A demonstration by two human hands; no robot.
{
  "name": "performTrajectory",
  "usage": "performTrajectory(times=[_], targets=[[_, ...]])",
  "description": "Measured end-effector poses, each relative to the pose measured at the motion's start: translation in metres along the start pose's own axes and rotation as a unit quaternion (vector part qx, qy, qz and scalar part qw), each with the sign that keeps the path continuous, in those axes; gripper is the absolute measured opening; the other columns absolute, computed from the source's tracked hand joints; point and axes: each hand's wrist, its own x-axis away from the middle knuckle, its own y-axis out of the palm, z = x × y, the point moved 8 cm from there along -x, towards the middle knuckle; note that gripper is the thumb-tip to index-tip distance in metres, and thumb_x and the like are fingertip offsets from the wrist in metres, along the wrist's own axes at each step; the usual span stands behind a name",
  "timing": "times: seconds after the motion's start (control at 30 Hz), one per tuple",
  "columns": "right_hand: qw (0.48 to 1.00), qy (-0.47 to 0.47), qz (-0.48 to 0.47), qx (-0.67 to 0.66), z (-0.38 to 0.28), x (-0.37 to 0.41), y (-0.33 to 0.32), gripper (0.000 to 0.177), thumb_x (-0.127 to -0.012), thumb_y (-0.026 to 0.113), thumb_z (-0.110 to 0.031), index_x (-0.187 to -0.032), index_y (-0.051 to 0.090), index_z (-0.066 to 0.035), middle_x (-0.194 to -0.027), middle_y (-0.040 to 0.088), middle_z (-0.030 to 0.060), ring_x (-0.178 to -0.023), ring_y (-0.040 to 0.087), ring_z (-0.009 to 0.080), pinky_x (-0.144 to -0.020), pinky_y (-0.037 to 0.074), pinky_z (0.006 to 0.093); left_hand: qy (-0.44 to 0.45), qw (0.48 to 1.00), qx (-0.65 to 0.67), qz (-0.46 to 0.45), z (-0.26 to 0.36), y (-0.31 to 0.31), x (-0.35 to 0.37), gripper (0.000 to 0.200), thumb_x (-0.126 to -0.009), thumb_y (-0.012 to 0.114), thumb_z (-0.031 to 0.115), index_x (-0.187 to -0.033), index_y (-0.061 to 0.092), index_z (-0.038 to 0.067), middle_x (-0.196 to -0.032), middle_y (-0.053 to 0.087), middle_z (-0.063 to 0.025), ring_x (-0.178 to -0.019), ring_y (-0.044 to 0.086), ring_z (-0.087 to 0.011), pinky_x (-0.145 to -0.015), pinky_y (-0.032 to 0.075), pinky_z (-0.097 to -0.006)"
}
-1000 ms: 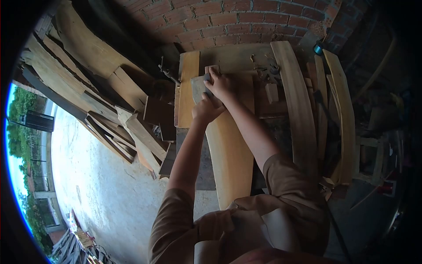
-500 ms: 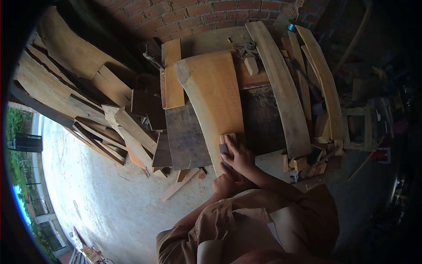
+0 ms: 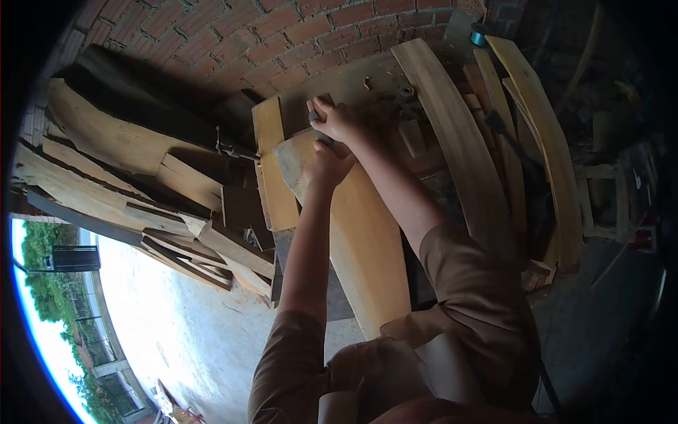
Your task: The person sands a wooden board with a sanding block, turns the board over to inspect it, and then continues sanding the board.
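A long, wide pale-brown wooden board (image 3: pixel 367 247) lies lengthwise on the bench, running from the far end toward my body. Near its far end, both hands grip what looks like a wooden hand plane (image 3: pixel 323 99) with dark parts, mostly hidden by my fingers. My right hand (image 3: pixel 339 122) is closed around its forward part. Just behind and nearer to me, my left hand (image 3: pixel 327 166) is closed on its rear part. Both arms reach out over the board.
A long curved plank (image 3: pixel 452 134) lies right of the board, with more narrow planks (image 3: pixel 540 134) beyond it. A small wood block (image 3: pixel 412 138) sits between. Stacked boards (image 3: pixel 106 127) and a clamp-like metal tool (image 3: pixel 236 150) are at left. A brick wall (image 3: pixel 304 35) stands behind.
Both hands have pushed the plane away from my body, from the board's near part to its far end. My arms are now stretched out, and the view has shifted.
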Motion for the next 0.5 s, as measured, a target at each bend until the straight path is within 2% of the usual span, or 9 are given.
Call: performTrajectory(times=[0.03,0.17,0.23,0.3,0.37,0.4,0.43,0.5], targets=[[0.999,0.0,-0.033,0.025,-0.003,-0.004,0.003,0.066,-0.075,0.058,-0.046,-0.132,0.036,-0.021,-0.098,0.06,0.0194,-0.087,0.06,0.0332,-0.071,0.049,0.0425,-0.02,1.0,-0.008,0.002,0.0,-0.002,-0.004,0.087,-0.067,0.06,0.062,-0.106,0.031,-0.01,-0.088,0.062,-0.0237,-0.085,0.062,-0.0358,-0.071,0.05,-0.042],[0.999,0.025,-0.029,-0.006,-0.004,0.056,-0.004,0.067,-0.075,0.058,-0.046,-0.133,0.033,-0.023,-0.098,0.059,0.0204,-0.089,0.059,0.0342,-0.073,0.048,0.0428,-0.034,0.999,-0.025,0.018,0.001,0.009,0.048,0.087,-0.067,0.059,0.063,-0.106,0.031,-0.01,-0.087,0.062,-0.0237,-0.084,0.062,-0.0344,-0.069,0.051,-0.0404],[0.998,0.048,-0.012,0.045,0.001,0.116,0.005,0.068,-0.076,0.057,-0.045,-0.135,0.03,-0.024,-0.095,0.057,0.0208,-0.085,0.059,0.036,-0.072,0.048,0.0436,-0.01,0.999,-0.022,-0.026,-0.002,0.032,0.104,0.086,-0.066,0.059,0.062,-0.107,0.031,-0.009,-0.082,0.063,-0.023,-0.078,0.064,-0.0333,-0.065,0.052,-0.0386],[0.999,0.039,0.007,0.037,-0.001,0.195,0.011,0.07,-0.076,0.057,-0.045,-0.136,0.027,-0.025,-0.092,0.054,0.0211,-0.075,0.059,0.0365,-0.067,0.049,0.045,-0.022,0.996,-0.02,-0.082,-0.008,0.056,0.178,0.094,-0.065,0.059,0.06,-0.115,0.027,-0.013,-0.075,0.063,-0.0211,-0.071,0.064,-0.0332,-0.06,0.052,-0.0387],[0.997,0.061,-0.013,0.038,-0.003,0.282,0.018,0.073,-0.076,0.057,-0.045,-0.137,0.024,-0.026,-0.093,0.053,0.0217,-0.069,0.06,0.0346,-0.058,0.049,0.0433,0.003,0.992,-0.042,-0.12,-0.015,0.079,0.258,0.102,-0.065,0.06,0.059,-0.122,0.021,-0.017,-0.069,0.063,-0.019,-0.066,0.064,-0.0327,-0.057,0.052,-0.0393],[0.997,0.07,-0.02,0.036,-0.006,0.324,0.017,0.073,-0.076,0.058,-0.044,-0.138,0.024,-0.026,-0.093,0.053,0.0218,-0.069,0.06,0.0355,-0.058,0.049,0.0433,0.006,0.986,-0.031,-0.163,-0.021,0.093,0.294,0.109,-0.064,0.06,0.06,-0.125,0.016,-0.018,-0.068,0.062,-0.0188,-0.065,0.064,-0.0323,-0.055,0.052,-0.0393],[0.996,0.081,-0.028,0.031,-0.009,0.363,0.014,0.073,-0.076,0.058,-0.044,-0.138,0.024,-0.026,-0.092,0.052,0.022,-0.07,0.059,0.0364,-0.057,0.049,0.0434,0.021,0.982,-0.024,-0.186,-0.028,0.108,0.33,0.111,-0.065,0.057,0.065,-0.126,0.014,-0.017,-0.066,0.062,-0.0186,-0.059,0.064,-0.0316,-0.051,0.051,-0.0394],[0.998,0.061,-0.012,0.017,-0.018,0.424,0.009,0.074,-0.074,0.061,-0.042,-0.137,0.027,-0.024,-0.094,0.052,0.0214,-0.07,0.059,0.0364,-0.056,0.05,0.0429,0.005,0.974,0.023,-0.226,-0.037,0.133,0.385,0.113,-0.064,0.059,0.065,-0.126,0.013,-0.017,-0.065,0.062,-0.0184,-0.058,0.063,-0.0313,-0.05,0.051,-0.0397]])
